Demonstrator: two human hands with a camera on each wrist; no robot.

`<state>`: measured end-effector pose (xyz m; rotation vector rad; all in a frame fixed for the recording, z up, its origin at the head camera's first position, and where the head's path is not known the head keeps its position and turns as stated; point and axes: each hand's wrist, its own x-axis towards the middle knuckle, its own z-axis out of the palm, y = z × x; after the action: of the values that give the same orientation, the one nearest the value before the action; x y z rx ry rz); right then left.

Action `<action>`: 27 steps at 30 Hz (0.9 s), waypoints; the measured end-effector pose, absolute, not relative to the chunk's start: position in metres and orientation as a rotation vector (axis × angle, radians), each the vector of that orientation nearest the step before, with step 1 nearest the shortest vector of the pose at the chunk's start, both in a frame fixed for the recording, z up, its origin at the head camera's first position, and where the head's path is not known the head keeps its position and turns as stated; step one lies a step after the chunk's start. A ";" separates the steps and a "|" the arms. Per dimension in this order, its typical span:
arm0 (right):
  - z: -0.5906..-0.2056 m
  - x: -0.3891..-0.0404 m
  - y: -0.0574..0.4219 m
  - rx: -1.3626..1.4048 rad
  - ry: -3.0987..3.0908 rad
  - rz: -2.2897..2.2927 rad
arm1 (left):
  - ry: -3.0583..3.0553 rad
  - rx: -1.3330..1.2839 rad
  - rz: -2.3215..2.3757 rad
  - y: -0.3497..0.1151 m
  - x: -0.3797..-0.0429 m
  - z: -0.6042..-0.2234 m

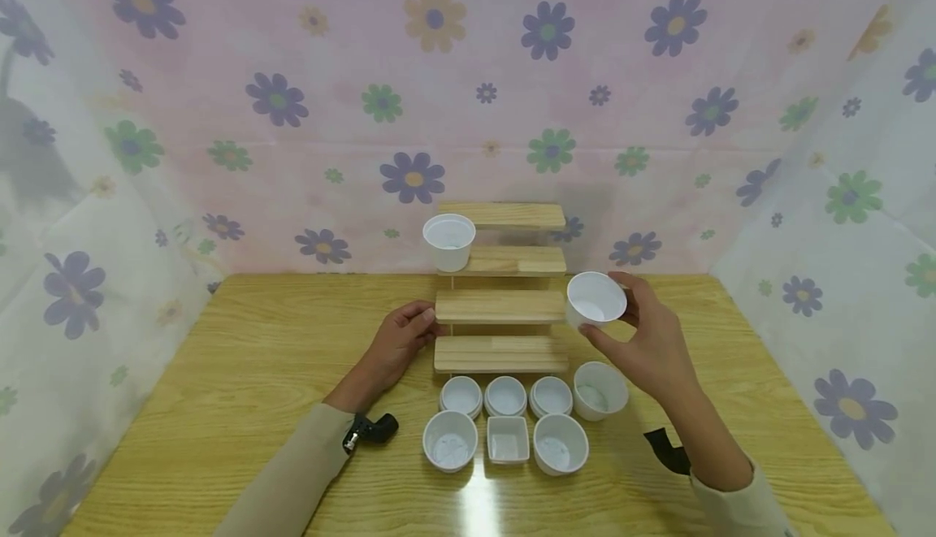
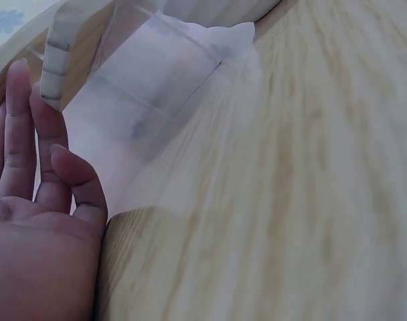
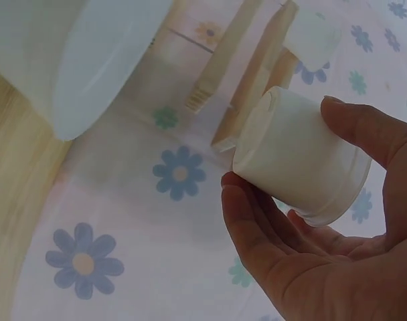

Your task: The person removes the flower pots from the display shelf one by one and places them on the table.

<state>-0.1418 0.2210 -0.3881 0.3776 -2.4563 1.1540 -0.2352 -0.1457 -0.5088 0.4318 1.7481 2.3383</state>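
Note:
A white plastic cup is pinched between the thumb and fingers of my right hand, just right of a stepped wooden rack. In the right wrist view the cup shows its smooth side and base, the thumb on one side and fingertips on the other. My left hand is at the rack's left side, its fingertips at the end of a lower plank. The left wrist view shows its fingers fairly straight against the plank's end. Another white cup stands on the rack's upper left.
In front of the rack are several small round white containers, a square white dish and white cups, another cup being at the right. All stand on a wood-grain table. Flowered cloth hangs behind and at both sides.

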 end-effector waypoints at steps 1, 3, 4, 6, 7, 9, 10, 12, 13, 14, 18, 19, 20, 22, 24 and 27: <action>-0.389 -0.141 0.222 0.381 -2.457 1.150 | 1.750 0.422 2.346 -0.145 -0.235 -0.508; -0.391 -0.141 0.224 0.381 -2.461 1.141 | 1.752 0.403 2.361 -0.145 -0.235 -0.507; -0.392 -0.140 0.224 0.380 -2.462 1.143 | 1.751 0.396 2.366 -0.144 -0.235 -0.507; -0.393 -0.140 0.226 0.377 -2.467 1.141 | 1.758 0.385 2.371 -0.143 -0.235 -0.507; -0.394 -0.139 0.227 0.376 -2.471 1.139 | 1.761 0.388 2.370 -0.143 -0.235 -0.507; -0.395 -0.139 0.229 0.370 -2.480 1.138 | 1.768 0.390 2.366 -0.143 -0.234 -0.507; -0.396 -0.138 0.230 0.366 -2.485 1.138 | 1.769 0.391 2.363 -0.143 -0.234 -0.507; -0.398 -0.137 0.234 0.359 -2.494 1.128 | 1.774 0.389 2.355 -0.142 -0.234 -0.507; -0.399 -0.136 0.235 0.355 -2.498 1.125 | 1.775 0.387 2.350 -0.142 -0.234 -0.507; -0.400 -0.135 0.237 0.351 -2.503 1.121 | 1.778 0.380 2.346 -0.142 -0.234 -0.507; -0.404 -0.131 0.244 0.337 -2.514 1.111 | 1.786 0.358 2.317 -0.143 -0.235 -0.508; -0.404 -0.129 0.246 0.335 -2.518 1.104 | 1.785 0.355 2.307 -0.144 -0.235 -0.508; -0.405 -0.128 0.247 0.334 -2.520 1.097 | 1.784 0.351 2.300 -0.144 -0.236 -0.508; -0.405 -0.125 0.250 0.334 -2.520 1.090 | 1.781 0.345 2.286 -0.144 -0.236 -0.508; -0.405 -0.123 0.252 0.335 -2.524 1.080 | 1.778 0.343 2.275 -0.144 -0.237 -0.507; -0.403 -0.120 0.255 0.328 -2.538 1.077 | 1.775 0.333 2.264 -0.145 -0.236 -0.505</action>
<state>-0.1196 0.2549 -0.4031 0.3278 -2.5377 1.0767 -0.2362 -0.1447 -0.5053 0.3331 1.7750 2.2641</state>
